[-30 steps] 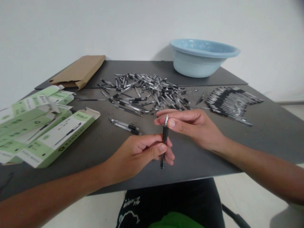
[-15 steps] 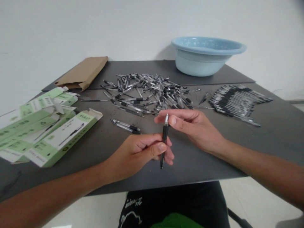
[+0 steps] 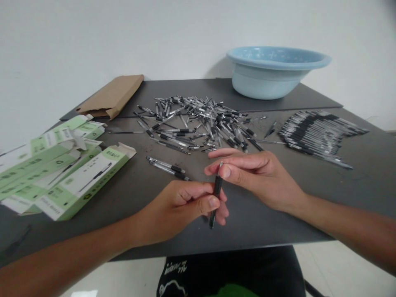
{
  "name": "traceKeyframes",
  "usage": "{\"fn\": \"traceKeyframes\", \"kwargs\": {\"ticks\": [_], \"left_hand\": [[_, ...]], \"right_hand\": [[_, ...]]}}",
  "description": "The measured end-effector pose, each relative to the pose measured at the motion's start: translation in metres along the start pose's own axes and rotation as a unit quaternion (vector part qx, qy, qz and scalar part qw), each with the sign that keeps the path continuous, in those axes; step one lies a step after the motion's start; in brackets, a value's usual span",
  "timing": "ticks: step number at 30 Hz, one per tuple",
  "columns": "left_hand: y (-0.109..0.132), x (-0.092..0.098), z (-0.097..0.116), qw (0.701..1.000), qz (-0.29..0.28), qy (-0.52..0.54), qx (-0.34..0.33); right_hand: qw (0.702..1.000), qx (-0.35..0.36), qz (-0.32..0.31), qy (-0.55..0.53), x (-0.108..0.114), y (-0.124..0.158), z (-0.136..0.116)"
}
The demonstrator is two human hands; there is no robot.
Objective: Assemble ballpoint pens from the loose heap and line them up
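Note:
My left hand is closed around a black-gripped pen, its thumb pressed on the barrel. The pen stands nearly upright, silver tip at the top. At that tip, the thumb and index finger of my right hand close in a pinch, while its other fingers stretch out to the left. Just beyond my left hand, a few clear pens with black grips lie on the table. A big loose pile of pens and pen parts spreads behind both hands.
On the right lies a neat row of pens. A light blue basin stands at the back right. Green and white pen boxes are stacked at left, with a brown paper bag behind them on the dark table.
My right fingers have closed in on the pen's tip, and less of its silver cone shows. Both hands sit slightly lower in view. My left hand keeps its hold.

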State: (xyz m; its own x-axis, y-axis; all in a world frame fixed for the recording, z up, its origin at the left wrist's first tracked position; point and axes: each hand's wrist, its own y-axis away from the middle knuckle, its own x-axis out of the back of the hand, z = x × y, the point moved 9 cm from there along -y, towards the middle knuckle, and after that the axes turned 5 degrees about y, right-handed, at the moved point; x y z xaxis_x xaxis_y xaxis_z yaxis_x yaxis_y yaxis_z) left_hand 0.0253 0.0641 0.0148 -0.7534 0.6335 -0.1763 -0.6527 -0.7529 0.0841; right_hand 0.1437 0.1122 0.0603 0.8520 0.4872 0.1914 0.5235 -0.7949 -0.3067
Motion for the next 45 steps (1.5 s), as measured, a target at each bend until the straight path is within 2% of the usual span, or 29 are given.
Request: {"fn": "traceKeyframes", "kwargs": {"ticks": [6,9,13,17,25,35,40,45], "left_hand": [[0.003,-0.002,0.008,0.998,-0.008,-0.065,-0.022],[0.005,-0.002,0.010,0.998,-0.006,-0.059,-0.025],[0.005,0.011,0.009,0.998,0.045,-0.020,-0.027],[0.005,0.020,0.006,0.997,0.073,-0.023,-0.030],[0.007,0.014,0.009,0.998,0.065,-0.011,-0.022],[0.007,0.013,0.002,0.999,0.048,0.009,-0.001],[0.006,0.013,0.003,0.999,0.036,0.011,-0.003],[0.005,0.011,0.003,0.998,0.023,0.054,0.014]], "right_hand": [[1.000,0.003,-0.006,-0.019,-0.004,0.003,-0.006],[1.000,-0.008,0.008,-0.014,-0.001,0.004,-0.008],[0.998,-0.030,0.058,0.009,0.011,0.003,-0.007],[0.998,-0.022,0.059,0.031,0.013,0.003,-0.006],[0.998,0.014,0.042,0.036,0.008,0.004,-0.013],[0.996,0.054,0.058,0.037,0.013,0.003,-0.020],[0.992,0.087,0.043,0.083,0.012,0.001,-0.026],[0.982,0.137,0.054,0.120,0.018,0.001,-0.034]]}}
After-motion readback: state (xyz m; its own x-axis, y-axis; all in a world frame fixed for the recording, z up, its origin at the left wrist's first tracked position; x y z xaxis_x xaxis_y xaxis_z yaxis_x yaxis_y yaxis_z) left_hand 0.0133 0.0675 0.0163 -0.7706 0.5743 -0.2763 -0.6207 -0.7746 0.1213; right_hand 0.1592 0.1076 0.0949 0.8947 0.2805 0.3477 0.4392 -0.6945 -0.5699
